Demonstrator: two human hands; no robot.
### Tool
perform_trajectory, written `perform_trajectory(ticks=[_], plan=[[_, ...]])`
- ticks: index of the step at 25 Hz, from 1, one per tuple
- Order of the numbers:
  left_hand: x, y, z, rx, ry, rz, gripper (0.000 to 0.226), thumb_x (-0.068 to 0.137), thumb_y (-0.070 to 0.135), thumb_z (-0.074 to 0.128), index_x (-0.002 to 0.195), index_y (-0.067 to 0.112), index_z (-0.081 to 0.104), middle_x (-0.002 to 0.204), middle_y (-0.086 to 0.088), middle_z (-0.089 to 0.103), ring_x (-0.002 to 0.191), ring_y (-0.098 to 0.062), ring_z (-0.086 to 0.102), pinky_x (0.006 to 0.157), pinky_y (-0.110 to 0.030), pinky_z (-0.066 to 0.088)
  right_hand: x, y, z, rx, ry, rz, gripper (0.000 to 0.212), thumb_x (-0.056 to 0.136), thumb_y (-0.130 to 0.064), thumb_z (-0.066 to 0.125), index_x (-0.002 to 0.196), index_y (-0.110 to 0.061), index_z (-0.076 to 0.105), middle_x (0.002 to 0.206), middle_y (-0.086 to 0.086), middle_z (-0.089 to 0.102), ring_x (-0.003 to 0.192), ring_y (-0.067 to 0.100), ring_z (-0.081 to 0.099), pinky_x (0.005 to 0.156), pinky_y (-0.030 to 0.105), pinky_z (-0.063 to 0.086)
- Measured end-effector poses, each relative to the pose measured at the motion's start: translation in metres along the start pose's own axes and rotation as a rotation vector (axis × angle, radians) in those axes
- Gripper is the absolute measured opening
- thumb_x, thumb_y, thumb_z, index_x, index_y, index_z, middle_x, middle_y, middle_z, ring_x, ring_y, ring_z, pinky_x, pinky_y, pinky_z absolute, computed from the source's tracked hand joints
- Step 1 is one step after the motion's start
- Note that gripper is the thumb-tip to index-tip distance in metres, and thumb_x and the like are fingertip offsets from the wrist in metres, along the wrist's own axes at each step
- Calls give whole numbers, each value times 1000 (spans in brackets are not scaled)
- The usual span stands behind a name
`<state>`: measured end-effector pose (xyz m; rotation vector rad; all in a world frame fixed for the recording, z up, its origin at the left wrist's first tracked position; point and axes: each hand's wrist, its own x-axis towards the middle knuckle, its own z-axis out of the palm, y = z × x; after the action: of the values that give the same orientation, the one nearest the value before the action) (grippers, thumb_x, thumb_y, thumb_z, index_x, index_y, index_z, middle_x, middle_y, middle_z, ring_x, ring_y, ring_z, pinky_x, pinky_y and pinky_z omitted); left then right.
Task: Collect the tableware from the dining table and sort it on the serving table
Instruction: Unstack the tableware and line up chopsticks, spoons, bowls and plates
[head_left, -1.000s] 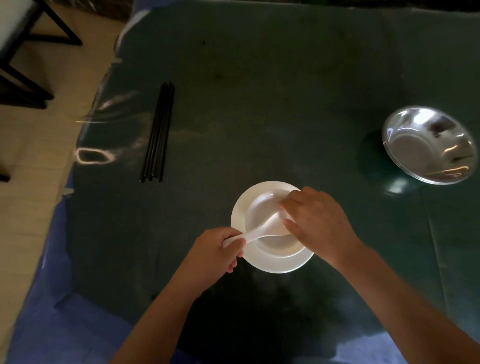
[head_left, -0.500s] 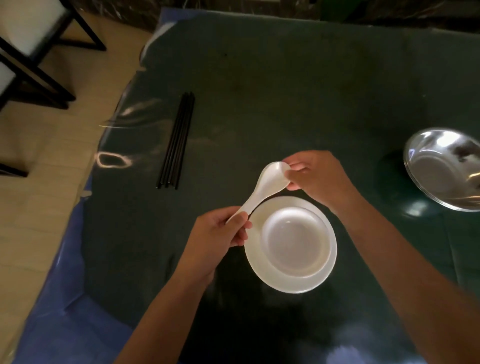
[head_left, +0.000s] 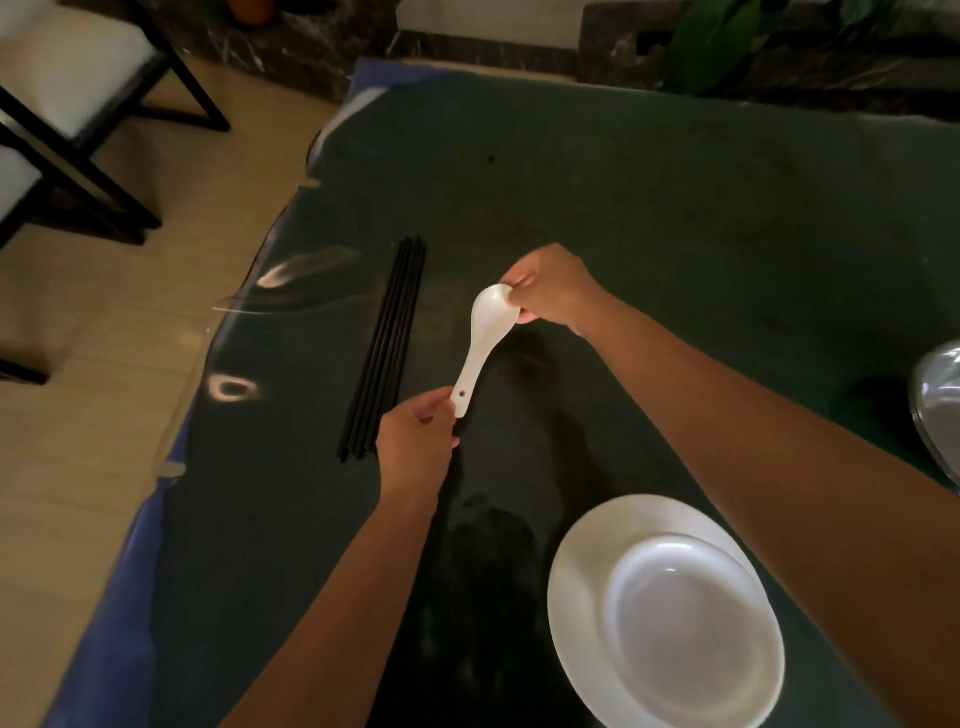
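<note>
A white ceramic soup spoon (head_left: 487, 340) is held in the air over the dark green glass-topped table (head_left: 675, 218) by both hands. Its handle end is pinched by the left hand (head_left: 420, 448), fingers closed on it. Its bowl is gripped by the right hand (head_left: 551, 291), fingertips curled round the rim. A bundle of black chopsticks (head_left: 385, 349) lies flat on the table just left of the spoon, not touched. A white shallow bowl (head_left: 691, 629) sits on a white round plate (head_left: 576, 587) near the table's front edge, well apart from the spoon. A shiny steel bowl (head_left: 937, 410) is cut off at the right edge.
</note>
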<state>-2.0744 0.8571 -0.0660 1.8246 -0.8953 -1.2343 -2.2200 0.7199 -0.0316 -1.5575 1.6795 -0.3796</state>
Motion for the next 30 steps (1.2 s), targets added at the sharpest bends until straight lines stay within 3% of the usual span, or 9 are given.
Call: perform_trajectory(ticks=[6, 10, 13, 16, 19, 22, 24, 27, 30], plan=[[20, -7, 7, 167, 116, 130, 20, 90, 10, 52, 94, 13, 71, 68, 15, 62, 54, -9, 60, 42, -6, 43, 33, 0, 20, -15, 22, 72, 22, 83, -3, 61, 105, -3, 67, 110, 17, 67, 91, 28, 69, 83, 39, 57], [17, -12, 11, 244, 138, 225, 17, 90, 9, 54, 91, 9, 70, 91, -9, 65, 65, -24, 64, 46, -9, 45, 35, 3, 25, 15, 67, 118, 18, 84, -5, 62, 102, -5, 67, 107, 15, 67, 83, 25, 69, 77, 36, 59], [15, -10, 11, 235, 124, 243, 20, 90, 7, 52, 77, 17, 64, 71, -2, 61, 64, -35, 64, 48, -14, 47, 35, 5, 28, 8, 78, 107, 20, 84, -8, 62, 104, -6, 66, 108, 14, 66, 76, 20, 66, 73, 31, 59], [14, -5, 8, 287, 104, 218, 14, 90, 11, 54, 78, 16, 58, 86, -13, 66, 69, -28, 62, 65, -28, 55, 23, 4, 23, -26, 77, 74, 23, 84, -16, 64, 104, -6, 65, 105, 15, 69, 85, 24, 69, 79, 36, 58], [-5, 1, 0, 313, 118, 271, 17, 88, 18, 57, 100, 10, 66, 94, -4, 63, 68, -6, 55, 61, -2, 43, -16, 11, 0, 1, 137, 20, 26, 82, -25, 65, 105, -12, 66, 106, 8, 69, 94, 22, 66, 89, 38, 54], [-54, 3, -6, 258, -140, 382, 31, 82, 32, 60, 113, 29, 60, 102, 13, 60, 86, 6, 58, 70, -4, 46, -100, 44, -27, -17, 193, -29, 19, 80, -30, 65, 98, -24, 68, 88, -5, 68, 71, 0, 60, 74, 10, 47], [-90, -4, -8, 355, -394, 528, 53, 76, 44, 59, 127, 40, 46, 122, 18, 49, 111, 8, 48, 83, -5, 42, -165, 69, -33, -53, 247, -46, 20, 79, -28, 67, 99, -30, 66, 86, -11, 64, 72, -2, 60, 68, 0, 41], [-127, -20, -4, 685, -589, 786, 78, 73, 58, 55, 139, 50, 16, 148, 19, 17, 134, 5, 18, 100, -8, 19, -248, 104, -28, -138, 293, -70, 40, 78, -25, 70, 117, -31, 60, 114, -10, 57, 105, 8, 55, 88, 15, 43], [-144, -32, 3, 884, -604, 1012, 83, 74, 58, 55, 144, 43, 13, 153, 5, 18, 133, -8, 31, 99, -18, 28, -303, 126, -13, -264, 278, -91, 54, 78, -30, 70, 128, -34, 51, 139, -6, 41, 125, 10, 37, 97, 20, 30]])
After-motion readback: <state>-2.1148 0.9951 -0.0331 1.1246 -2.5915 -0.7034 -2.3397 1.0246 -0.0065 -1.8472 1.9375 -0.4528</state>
